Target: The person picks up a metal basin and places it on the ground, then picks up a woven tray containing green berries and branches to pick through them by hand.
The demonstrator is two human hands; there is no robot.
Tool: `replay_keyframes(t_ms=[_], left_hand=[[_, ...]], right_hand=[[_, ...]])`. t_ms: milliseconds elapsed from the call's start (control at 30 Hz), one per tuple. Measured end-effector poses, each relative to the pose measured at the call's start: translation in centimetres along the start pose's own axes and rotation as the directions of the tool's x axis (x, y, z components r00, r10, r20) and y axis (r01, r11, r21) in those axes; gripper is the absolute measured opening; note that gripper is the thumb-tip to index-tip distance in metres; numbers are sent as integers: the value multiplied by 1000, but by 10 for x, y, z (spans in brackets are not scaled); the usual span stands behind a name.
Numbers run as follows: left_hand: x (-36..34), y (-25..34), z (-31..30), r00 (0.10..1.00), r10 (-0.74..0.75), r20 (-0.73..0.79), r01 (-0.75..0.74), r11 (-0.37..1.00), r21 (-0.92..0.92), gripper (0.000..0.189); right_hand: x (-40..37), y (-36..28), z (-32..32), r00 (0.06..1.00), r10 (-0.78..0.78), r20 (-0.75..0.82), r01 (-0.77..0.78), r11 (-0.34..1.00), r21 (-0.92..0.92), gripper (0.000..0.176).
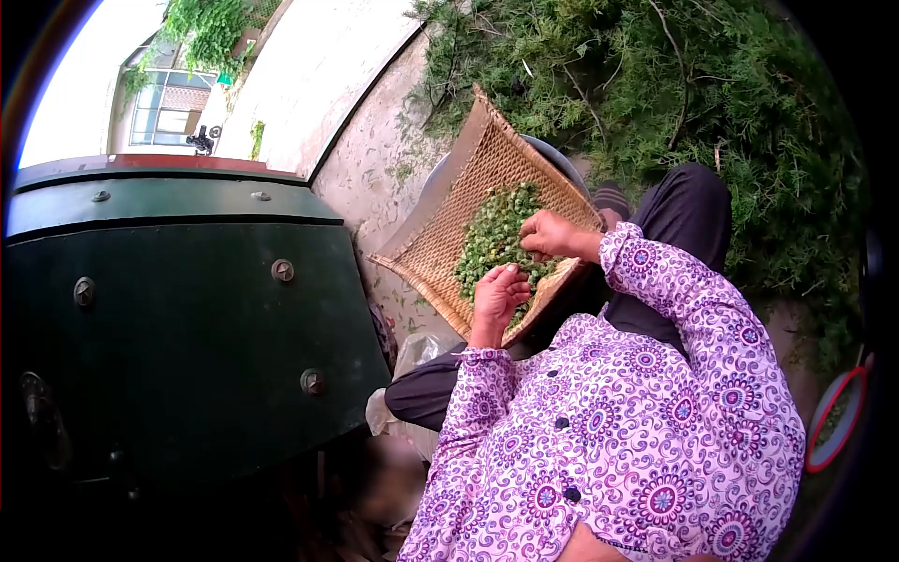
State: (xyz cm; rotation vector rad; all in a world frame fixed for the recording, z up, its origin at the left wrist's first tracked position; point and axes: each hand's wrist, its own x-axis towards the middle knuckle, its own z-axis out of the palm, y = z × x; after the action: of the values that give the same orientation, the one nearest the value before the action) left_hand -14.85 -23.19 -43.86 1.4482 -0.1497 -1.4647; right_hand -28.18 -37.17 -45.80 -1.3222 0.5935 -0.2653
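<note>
A woven wicker winnowing basket rests tilted in front of my knees. In it lies a pile of small green cones or berries, with bits of leaf among them; single pieces are too small to make out. Over the near edge of the pile is my left hand, its fingers curled with thumb and forefinger together. My right hand reaches down at the pile's right side, fingers bent and pinched. Whatever either hand holds is too small or hidden to name.
Cut evergreen branches are heaped beyond and to the right. A round metal basin shows partly under the basket. At left stands a dark green metal door or panel with studs. A red-rimmed round object is at far right, a plastic bag by my left knee.
</note>
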Motion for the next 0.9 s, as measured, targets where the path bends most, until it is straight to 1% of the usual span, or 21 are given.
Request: replay_keyframes(t_ms=[33,67,133,233,267,333,367,400,433,467,500,533,567,600,633,667,733,800,833,867,900], left_hand=[[0,-1,-3,1000,-1,-8,1,999,32,12],[0,-2,-5,1000,1,-5,0,999,32,12],[-3,-3,-9,999,8,-36,-6,999,33,13],[-7,-2,-10,1000,-9,12,9,1000,-18,13],[-7,-1,-10,1000,-9,11,9,1000,-18,13],[-8,-1,-10,1000,-12,1,12,994,-108,12],[-7,-3,-15,1000,-10,-1,10,994,-111,12],[-4,-8,-24,996,-9,-87,14,998,57,18],[-2,-13,-33,985,5,-171,34,974,224,23],[-3,-19,-41,985,6,-171,33,974,223,23],[-4,-27,-48,976,102,-194,1,883,469,31],[-6,-31,-53,961,198,-193,-13,732,682,39],[-8,-30,-56,954,195,-226,30,690,723,49],[-6,-32,-65,931,293,-216,-27,646,763,46],[-3,-31,-75,911,343,-230,-40,626,779,44],[2,-28,-83,888,394,-237,-56,603,795,42],[4,-12,-76,851,464,-246,-71,564,823,41],[20,-4,-78,845,459,-275,-50,579,813,41],[31,-3,-83,819,524,-235,-40,460,887,41],[41,-2,-88,794,579,-185,-20,329,944,41],[33,6,-67,767,626,-138,-31,252,967,41]], right_hand=[[1,-2,-5,999,26,-19,-25,999,48,14],[0,-7,-10,997,63,-39,-57,988,142,16],[-3,-16,-16,991,133,-22,-122,951,283,17],[0,-10,-16,995,99,21,-101,969,224,18],[1,-10,-17,995,99,22,-101,969,225,18],[-3,-20,-18,998,61,6,-60,957,284,14],[-3,-28,-23,999,27,-39,-17,970,242,12],[1,-29,-36,995,-93,-45,99,984,145,12],[-4,-41,-45,975,-172,-141,187,978,97,11],[-19,-67,-54,940,-254,-230,244,967,-72,9],[-25,-76,-65,823,-478,-307,379,864,-331,8],[-34,-88,-81,761,-578,-294,336,739,-584,12],[-28,-81,-104,603,-770,-209,231,420,-878,23],[-42,-97,-113,644,-710,-286,79,433,-898,35],[-43,-101,-123,523,-805,-280,-64,291,-955,36],[-46,-107,-135,522,-800,-296,-73,303,-950,36],[-44,-107,-154,597,-728,-337,7,425,-905,38],[-28,-88,-154,589,-724,-359,62,483,-873,37],[-26,-87,-146,635,-705,-317,63,456,-888,33],[-21,-80,-138,558,-796,-234,115,354,-928,31],[-19,-88,-128,599,-763,-243,160,411,-897,29]])
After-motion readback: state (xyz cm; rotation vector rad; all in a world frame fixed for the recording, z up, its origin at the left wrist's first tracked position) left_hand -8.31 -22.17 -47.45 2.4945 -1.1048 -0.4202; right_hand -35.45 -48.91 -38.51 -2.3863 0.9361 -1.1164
